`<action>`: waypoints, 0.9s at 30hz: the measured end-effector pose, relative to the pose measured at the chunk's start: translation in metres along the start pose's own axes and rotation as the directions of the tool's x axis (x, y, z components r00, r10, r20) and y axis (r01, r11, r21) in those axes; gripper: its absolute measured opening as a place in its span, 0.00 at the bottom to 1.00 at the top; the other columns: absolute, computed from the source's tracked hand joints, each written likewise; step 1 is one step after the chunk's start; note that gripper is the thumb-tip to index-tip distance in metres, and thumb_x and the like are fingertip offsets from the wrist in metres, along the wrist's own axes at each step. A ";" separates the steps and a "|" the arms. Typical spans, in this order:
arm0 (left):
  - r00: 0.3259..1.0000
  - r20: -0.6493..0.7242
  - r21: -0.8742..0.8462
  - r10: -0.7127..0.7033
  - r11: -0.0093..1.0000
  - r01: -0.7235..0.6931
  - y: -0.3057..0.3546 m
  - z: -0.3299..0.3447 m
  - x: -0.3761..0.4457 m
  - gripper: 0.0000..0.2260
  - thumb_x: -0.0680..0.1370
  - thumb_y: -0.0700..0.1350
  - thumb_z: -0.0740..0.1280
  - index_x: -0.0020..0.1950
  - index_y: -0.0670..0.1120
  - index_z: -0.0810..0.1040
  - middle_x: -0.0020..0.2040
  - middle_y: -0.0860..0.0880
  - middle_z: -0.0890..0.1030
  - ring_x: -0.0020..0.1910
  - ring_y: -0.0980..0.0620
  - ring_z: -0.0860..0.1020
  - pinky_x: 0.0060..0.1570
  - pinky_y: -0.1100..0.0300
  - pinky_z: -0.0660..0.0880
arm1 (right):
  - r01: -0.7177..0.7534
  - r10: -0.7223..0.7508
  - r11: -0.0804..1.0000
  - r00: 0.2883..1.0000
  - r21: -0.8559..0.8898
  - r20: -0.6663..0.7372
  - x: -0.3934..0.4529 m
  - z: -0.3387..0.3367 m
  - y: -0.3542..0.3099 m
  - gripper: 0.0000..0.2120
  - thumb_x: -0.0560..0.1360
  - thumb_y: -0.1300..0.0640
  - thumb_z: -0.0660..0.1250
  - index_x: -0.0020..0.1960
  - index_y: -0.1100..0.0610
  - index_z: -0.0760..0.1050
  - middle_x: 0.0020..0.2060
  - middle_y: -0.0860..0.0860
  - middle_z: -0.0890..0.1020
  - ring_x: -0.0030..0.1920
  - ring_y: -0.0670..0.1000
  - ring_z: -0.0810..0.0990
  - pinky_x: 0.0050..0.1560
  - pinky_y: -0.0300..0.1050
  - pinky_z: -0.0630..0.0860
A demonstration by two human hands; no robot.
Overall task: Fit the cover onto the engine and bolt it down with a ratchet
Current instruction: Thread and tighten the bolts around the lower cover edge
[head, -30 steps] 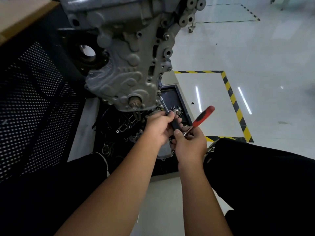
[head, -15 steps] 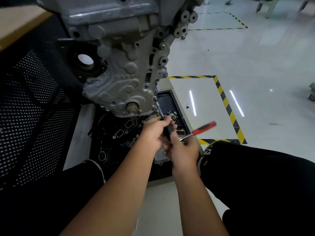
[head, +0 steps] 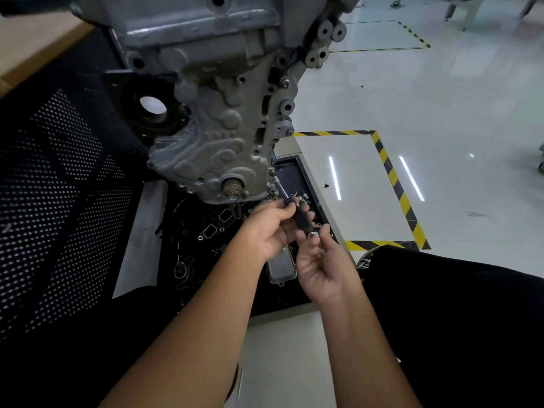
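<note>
The floor (head: 441, 92) is glossy and pale grey-white, and two bright strips of light are reflected on it. A rectangle of yellow-and-black hazard tape (head: 393, 175) is marked on it, and a second, thinner taped outline (head: 412, 33) lies farther away. A low pale platform (head: 138, 240) stands on the floor under the engine, its right edge touching the taped rectangle. On the platform lies a black tray (head: 297, 172) with raised walls. In the tray there are flat black gaskets (head: 212, 228), small metal parts too small to tell, and a grey ribbed metal block (head: 281, 269) near the tray's near edge.
</note>
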State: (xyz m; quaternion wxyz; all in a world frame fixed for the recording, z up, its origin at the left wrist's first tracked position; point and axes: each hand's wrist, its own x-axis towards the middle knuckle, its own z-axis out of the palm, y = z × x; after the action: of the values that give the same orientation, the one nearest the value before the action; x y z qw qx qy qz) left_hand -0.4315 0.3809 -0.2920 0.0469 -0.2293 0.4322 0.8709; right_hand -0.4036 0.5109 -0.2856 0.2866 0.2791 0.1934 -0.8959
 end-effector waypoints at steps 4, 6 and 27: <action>0.996 -0.077 0.049 0.038 0.998 -0.034 -0.006 0.003 0.003 0.08 0.82 0.33 0.62 0.51 0.41 0.79 0.43 0.42 0.84 0.42 0.44 0.85 0.43 0.48 0.84 | 0.384 -0.482 0.587 0.873 -0.712 0.073 0.005 -0.008 0.004 0.05 0.78 0.62 0.72 0.48 0.56 0.76 0.34 0.55 0.83 0.28 0.50 0.82 0.32 0.46 0.82; 0.994 -0.098 0.026 0.043 0.999 -0.041 -0.012 0.003 0.004 0.07 0.82 0.33 0.63 0.49 0.41 0.80 0.43 0.42 0.83 0.42 0.44 0.84 0.46 0.47 0.83 | 0.422 -0.615 0.264 0.767 -0.868 0.186 0.007 -0.011 0.007 0.09 0.75 0.62 0.74 0.46 0.51 0.76 0.36 0.53 0.84 0.32 0.52 0.85 0.38 0.52 0.84; 1.000 -0.020 0.007 -0.014 1.000 0.014 0.003 -0.011 -0.011 0.05 0.83 0.42 0.64 0.53 0.45 0.80 0.41 0.46 0.84 0.32 0.49 0.83 0.22 0.62 0.75 | -0.098 0.104 0.991 0.993 -0.092 0.063 -0.004 0.009 0.021 0.11 0.81 0.59 0.66 0.59 0.60 0.84 0.46 0.62 0.84 0.32 0.48 0.81 0.27 0.32 0.77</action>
State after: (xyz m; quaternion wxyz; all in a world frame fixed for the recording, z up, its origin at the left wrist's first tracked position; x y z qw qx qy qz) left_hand -0.4181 0.3721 -0.2908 0.0495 -0.2408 0.4340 0.8667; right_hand -0.3908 0.4920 -0.2804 0.3499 0.2451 0.2088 -0.8797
